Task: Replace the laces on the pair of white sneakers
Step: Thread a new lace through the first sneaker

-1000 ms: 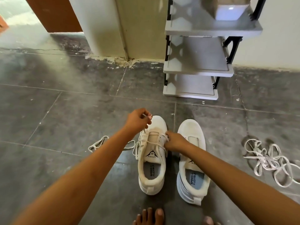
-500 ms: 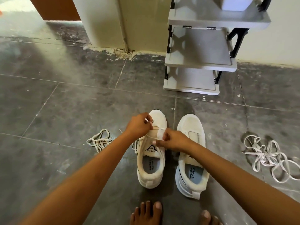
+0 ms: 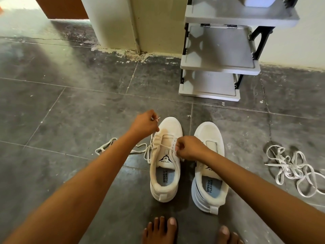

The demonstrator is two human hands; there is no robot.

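Two white sneakers are sitting side by side on the dark tile floor (image 3: 70,111), toes pointing away from the person. The left sneaker (image 3: 166,161) is lying right under both hands, and a white lace (image 3: 163,147) is running across its top holes. The left hand (image 3: 145,125) is closed, pinching one end of that lace just above and left of the toe. The right hand (image 3: 190,147) is closed too, pinching the lace at the right edge of the tongue. The loose part of the lace is trailing on the floor to the left. The right sneaker (image 3: 210,166) is sitting just beside it with no lace showing. A pile of white laces (image 3: 292,169) is lying well apart near the floor's right edge. A grey shoe rack (image 3: 219,55) is standing by the wall; its lower shelves are holding nothing, and a white box (image 3: 258,1) is sitting on the top one.
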